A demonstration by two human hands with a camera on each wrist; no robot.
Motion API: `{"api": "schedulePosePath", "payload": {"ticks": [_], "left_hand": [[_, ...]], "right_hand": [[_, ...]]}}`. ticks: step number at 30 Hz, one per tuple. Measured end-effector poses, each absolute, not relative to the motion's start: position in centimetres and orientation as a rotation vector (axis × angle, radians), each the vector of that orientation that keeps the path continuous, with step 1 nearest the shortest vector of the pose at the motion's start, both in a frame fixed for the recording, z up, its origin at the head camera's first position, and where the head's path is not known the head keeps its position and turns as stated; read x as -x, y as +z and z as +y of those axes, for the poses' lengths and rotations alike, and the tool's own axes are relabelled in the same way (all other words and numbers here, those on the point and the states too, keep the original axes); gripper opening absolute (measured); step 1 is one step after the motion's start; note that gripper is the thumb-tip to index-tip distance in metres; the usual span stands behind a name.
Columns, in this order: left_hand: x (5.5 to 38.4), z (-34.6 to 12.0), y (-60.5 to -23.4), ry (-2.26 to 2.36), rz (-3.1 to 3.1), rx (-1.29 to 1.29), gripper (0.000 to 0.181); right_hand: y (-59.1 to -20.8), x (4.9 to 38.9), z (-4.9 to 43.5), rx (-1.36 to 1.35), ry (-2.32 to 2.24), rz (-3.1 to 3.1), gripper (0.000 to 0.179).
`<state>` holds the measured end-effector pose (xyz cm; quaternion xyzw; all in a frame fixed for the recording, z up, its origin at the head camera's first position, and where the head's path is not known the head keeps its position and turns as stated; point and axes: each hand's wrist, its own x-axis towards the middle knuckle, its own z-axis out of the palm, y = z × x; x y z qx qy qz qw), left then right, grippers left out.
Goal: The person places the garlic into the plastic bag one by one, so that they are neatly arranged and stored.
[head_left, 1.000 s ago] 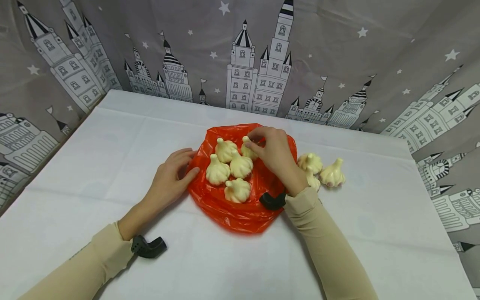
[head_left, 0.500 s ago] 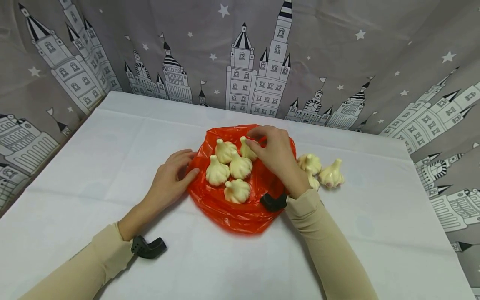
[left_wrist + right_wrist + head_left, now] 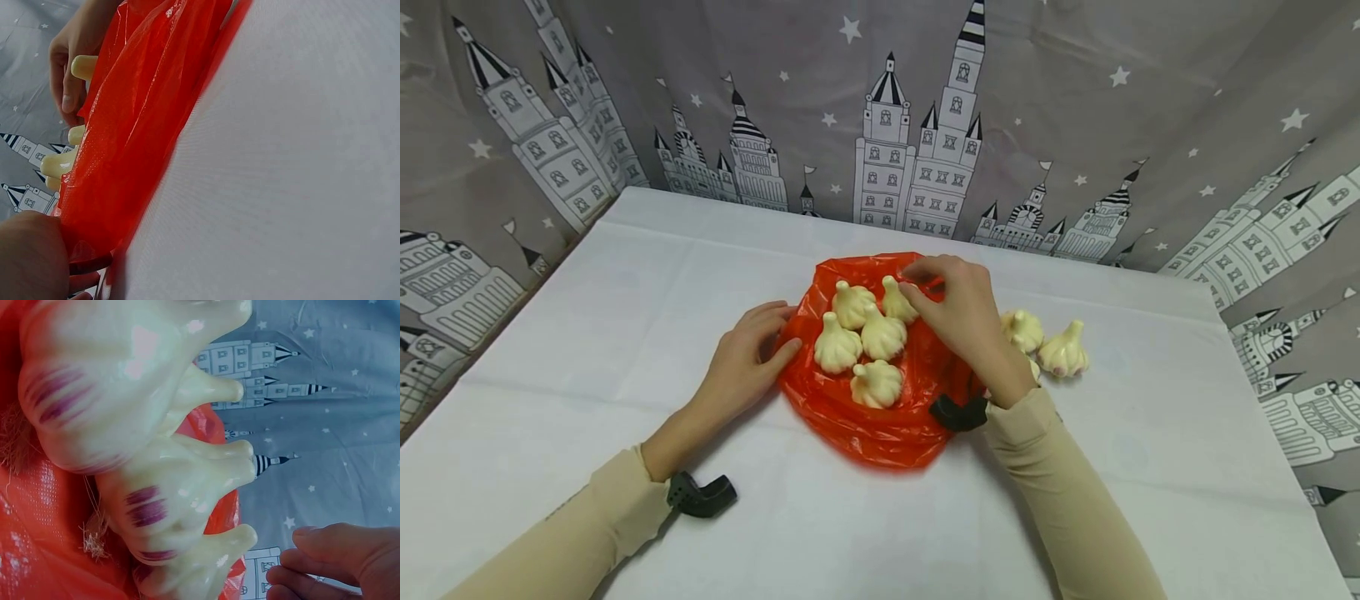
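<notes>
Our left hand (image 3: 743,354) holds the left rim of the crumpled red plastic bag (image 3: 880,442) on the white surface (image 3: 820,533), thumb over the edge, fingers behind the plastic. Our right hand (image 3: 958,304) arches in over the bag's right side, thumb and fingers parted, nothing between them, just beside the neck of a glossy cream garlic bulb (image 3: 896,305). That one sits upright inside, next to four similar bulbs (image 3: 883,336).

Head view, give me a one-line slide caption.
Left hand rests against a red bag of garlic bulbs; right hand hovers over it, with more bulbs on the white table.
</notes>
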<state>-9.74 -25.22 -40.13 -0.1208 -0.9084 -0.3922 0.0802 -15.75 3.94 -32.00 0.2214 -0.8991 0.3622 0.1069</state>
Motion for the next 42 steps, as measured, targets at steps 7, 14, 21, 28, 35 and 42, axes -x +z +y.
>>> {"api": "schedulePosePath", "payload": {"ticks": [7, 14, 21, 28, 35, 42], "left_hand": [[9.9, -25.2, -40.4, -1.155, -2.714, 0.373, 0.020], [9.9, -25.2, -40.4, -1.163, -2.704, 0.368, 0.017], [9.8, -25.2, -40.3, -1.163, -2.702, 0.373, 0.018], [9.8, -25.2, -40.3, -1.167, -2.710, 0.363, 0.015], [9.8, -25.2, -40.3, -1.158, -2.706, 0.368, 0.015], [9.8, -25.2, -40.2, -1.168, -2.708, 0.371, 0.017]], "right_hand": [[-31.7, 14.9, 5.2, -0.676, 1.044, -2.612, 0.018], [-31.3, 14.1, 7.3, -0.661, 1.006, -2.602, 0.018], [-31.3, 13.5, 10.0, -0.613, 0.941, -2.602, 0.017], [-31.2, 13.1, 13.0, -0.518, 0.911, -2.563, 0.016], [-31.4, 12.6, 15.9, -0.438, 0.875, -2.522, 0.014], [-31.4, 12.2, 18.7, -0.361, 0.838, -2.491, 0.014]]}}
